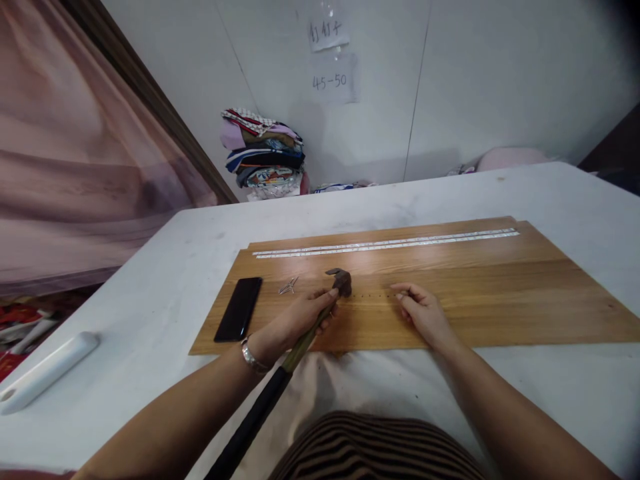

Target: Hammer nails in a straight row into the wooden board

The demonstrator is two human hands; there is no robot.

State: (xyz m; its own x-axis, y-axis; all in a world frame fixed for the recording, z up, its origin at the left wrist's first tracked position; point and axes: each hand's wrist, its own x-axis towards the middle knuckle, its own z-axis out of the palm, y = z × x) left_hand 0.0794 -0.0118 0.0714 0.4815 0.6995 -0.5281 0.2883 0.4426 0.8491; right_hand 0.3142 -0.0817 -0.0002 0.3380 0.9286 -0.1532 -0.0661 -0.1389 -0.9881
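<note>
My left hand [300, 319] is wrapped round the upper shaft of a claw hammer [340, 281], just below its dark head. The long handle runs back under my forearm towards me. The hammer head rests on a wooden board [500, 293] beside a row of small nails driven into it. To the right, my right hand [420, 310] lies on the board with thumb and fingers pinched together, apparently on a small nail too tiny to make out. A few loose nails [289, 286] lie left of the hammer head.
A black phone [239, 309] lies on the board's left end. A thin silvery strip [385, 243] runs along the board's far side. A white oblong object [43, 373] sits near the white table's left edge. Folded clothes [263, 153] are stacked against the wall.
</note>
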